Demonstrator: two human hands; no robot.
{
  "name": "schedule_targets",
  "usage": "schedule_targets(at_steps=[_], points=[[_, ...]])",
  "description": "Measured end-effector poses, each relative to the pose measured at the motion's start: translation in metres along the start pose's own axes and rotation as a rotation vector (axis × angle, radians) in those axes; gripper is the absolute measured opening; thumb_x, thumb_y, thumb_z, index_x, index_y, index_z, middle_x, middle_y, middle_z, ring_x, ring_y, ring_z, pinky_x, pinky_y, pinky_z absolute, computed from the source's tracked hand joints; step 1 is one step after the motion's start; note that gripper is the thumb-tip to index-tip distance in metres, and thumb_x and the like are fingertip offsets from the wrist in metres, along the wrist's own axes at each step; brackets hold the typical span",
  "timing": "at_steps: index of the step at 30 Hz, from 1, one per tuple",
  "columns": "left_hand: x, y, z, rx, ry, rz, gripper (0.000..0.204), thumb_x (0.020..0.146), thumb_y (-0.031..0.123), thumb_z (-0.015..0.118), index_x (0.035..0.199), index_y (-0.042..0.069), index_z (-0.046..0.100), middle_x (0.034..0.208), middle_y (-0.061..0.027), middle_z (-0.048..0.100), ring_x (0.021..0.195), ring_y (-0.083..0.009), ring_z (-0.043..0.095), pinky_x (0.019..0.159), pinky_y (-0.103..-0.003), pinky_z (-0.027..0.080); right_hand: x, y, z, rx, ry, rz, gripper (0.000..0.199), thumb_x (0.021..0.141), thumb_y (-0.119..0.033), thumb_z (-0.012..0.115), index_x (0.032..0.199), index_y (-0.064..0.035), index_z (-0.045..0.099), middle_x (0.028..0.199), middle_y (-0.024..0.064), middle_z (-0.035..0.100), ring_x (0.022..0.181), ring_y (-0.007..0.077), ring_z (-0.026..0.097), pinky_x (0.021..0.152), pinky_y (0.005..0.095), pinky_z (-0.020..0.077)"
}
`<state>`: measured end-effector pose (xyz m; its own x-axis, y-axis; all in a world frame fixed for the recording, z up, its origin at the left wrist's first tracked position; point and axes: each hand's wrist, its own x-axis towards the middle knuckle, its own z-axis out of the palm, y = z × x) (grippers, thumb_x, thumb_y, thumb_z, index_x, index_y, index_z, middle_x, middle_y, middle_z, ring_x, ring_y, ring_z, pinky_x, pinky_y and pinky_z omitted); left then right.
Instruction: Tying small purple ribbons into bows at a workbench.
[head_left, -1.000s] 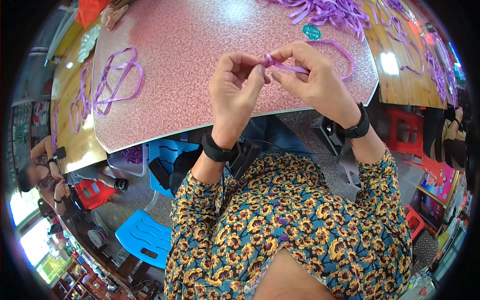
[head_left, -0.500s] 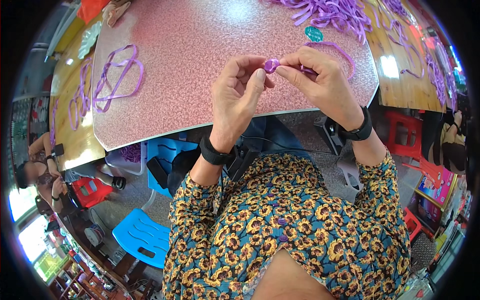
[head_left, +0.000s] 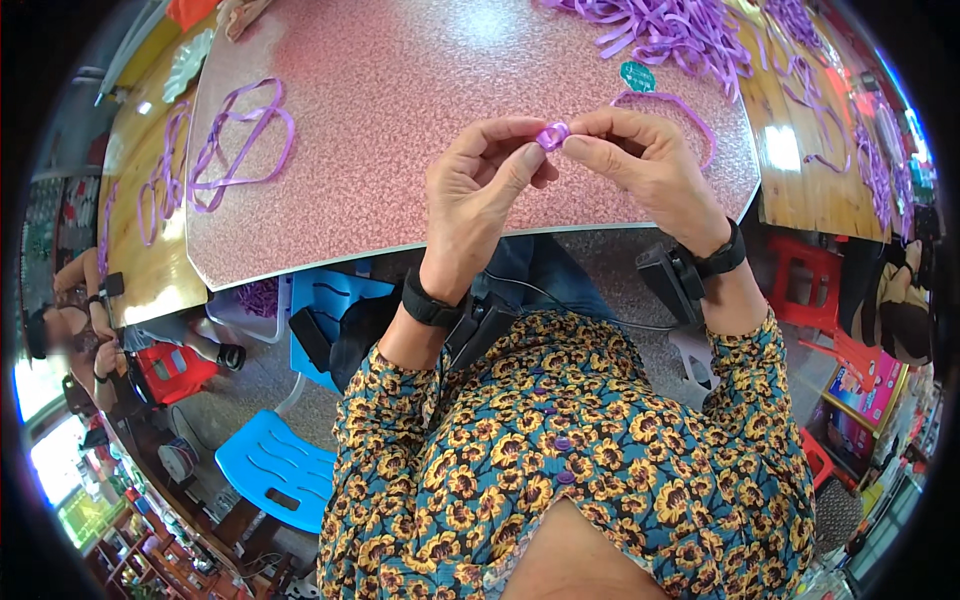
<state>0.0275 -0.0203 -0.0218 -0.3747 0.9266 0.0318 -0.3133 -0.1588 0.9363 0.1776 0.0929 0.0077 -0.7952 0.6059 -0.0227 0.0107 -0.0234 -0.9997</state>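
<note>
Above the pink speckled table (head_left: 380, 150), my two hands meet at a small looped bit of purple ribbon (head_left: 552, 136). My left hand (head_left: 475, 195) pinches it between thumb and forefinger, the other fingers curled behind. From the other side, my right hand (head_left: 650, 175) grips the same ribbon with thumb and fingertips. A longer loop of the purple ribbon (head_left: 708, 128) lies just beyond my right hand. How the ribbon is folded or knotted is too small to tell. A round green tag (head_left: 637, 76) lies near that loop.
A loose purple ribbon (head_left: 287, 140) lies at the table's left, and a big heap of ribbons (head_left: 680, 40) at the far right. Wooden tables (head_left: 815, 160) flank both sides. A blue chair (head_left: 280, 470) and a red stool (head_left: 805, 280) stand below. A co-worker (head_left: 85, 330) sits at left.
Both hands have shifted slightly, the small ribbon loop moving a little right between them. The loop's shape has turned a bit in my fingers. Both hands keep their pinch.
</note>
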Motion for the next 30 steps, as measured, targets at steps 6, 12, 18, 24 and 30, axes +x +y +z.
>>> schedule_targets(at_steps=[6, 12, 18, 24, 30], points=[[-0.001, -0.001, 0.003, -0.056, 0.003, -0.009, 0.020, 0.092, 0.007, 0.063, 0.110, -0.001, 0.060, 0.094, -0.0061, 0.066, 0.080, -0.0096, 0.062, 0.070, -0.022, 0.052, -0.003, -0.003, -0.001, 0.053, 0.025, 0.148, 0.016, 0.091, -0.018, 0.067, 0.103, -0.0069, 0.069, 0.070, -0.0099, 0.051, 0.059, -0.0007, 0.038, 0.050, 0.0176, 0.0268], [-0.003, 0.003, -0.001, 0.032, -0.016, -0.045, 0.018, 0.092, 0.008, 0.063, 0.108, 0.000, 0.062, 0.092, -0.0032, 0.064, 0.081, -0.0076, 0.060, 0.069, -0.021, 0.050, -0.002, 0.003, -0.002, 0.027, 0.014, 0.046, 0.017, 0.091, -0.017, 0.067, 0.103, -0.0053, 0.069, 0.075, -0.0080, 0.056, 0.065, 0.0002, 0.045, 0.055, 0.0172, 0.0329], [0.005, 0.001, -0.006, 0.251, -0.063, 0.119, 0.016, 0.092, 0.006, 0.063, 0.106, -0.001, 0.062, 0.089, -0.0031, 0.064, 0.081, -0.0072, 0.059, 0.070, -0.021, 0.049, -0.002, 0.004, -0.007, -0.026, -0.048, 0.038, 0.018, 0.091, -0.015, 0.067, 0.103, -0.0013, 0.068, 0.090, -0.0011, 0.065, 0.086, 0.0049, 0.057, 0.074, 0.0209, 0.0450], [0.002, -0.003, -0.001, 0.187, -0.035, 0.063, 0.014, 0.093, 0.007, 0.062, 0.103, -0.002, 0.060, 0.086, -0.0040, 0.064, 0.075, -0.0082, 0.061, 0.067, -0.021, 0.051, -0.001, 0.001, -0.008, -0.154, -0.021, 0.102, 0.018, 0.090, -0.013, 0.068, 0.102, -0.0011, 0.068, 0.088, -0.0015, 0.065, 0.082, 0.0034, 0.056, 0.071, 0.0193, 0.0446], [0.002, -0.009, 0.003, 0.135, -0.003, 0.015, 0.015, 0.094, 0.009, 0.061, 0.104, -0.002, 0.059, 0.085, -0.0046, 0.065, 0.073, -0.0084, 0.061, 0.065, -0.021, 0.052, 0.000, 0.001, -0.008, -0.228, -0.018, 0.096, 0.017, 0.088, -0.012, 0.070, 0.101, -0.0009, 0.068, 0.085, -0.0018, 0.064, 0.080, 0.0032, 0.056, 0.069, 0.0191, 0.0446]])
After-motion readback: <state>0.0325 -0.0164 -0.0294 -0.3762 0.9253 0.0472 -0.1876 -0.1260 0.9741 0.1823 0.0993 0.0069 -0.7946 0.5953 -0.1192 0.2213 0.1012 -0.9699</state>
